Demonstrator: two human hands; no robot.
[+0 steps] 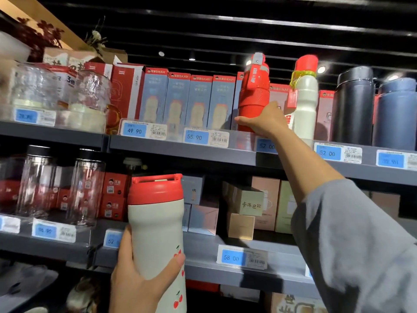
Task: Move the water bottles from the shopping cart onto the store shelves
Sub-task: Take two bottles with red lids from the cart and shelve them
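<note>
Reaching up to the top shelf (180,152), a person's right hand (262,122) closes its grip around the base of a red water bottle (254,86) standing upright at the shelf's front edge, its side printed with white vertical lettering too blurred to make out. Just to its right stands a white bottle with a red cap (305,96) and a red hang tag, then a black flask (354,105) and a blue flask (397,111). Behind them runs a row of red-and-blue boxes (187,100) whose top band appears to read "KADI". Blue price tags (196,137) along the shelf edge read 49.90, 55.90, 52.00 and 52.00. Lower in the frame, the left hand (135,276) holds a second bottle (158,231), cream-bodied with a red lid and small cherry prints, upright in front of the lower shelf (203,267), where tags read 52 and 58.00. A grey sleeve (356,245) covers the right upper arm.
</note>
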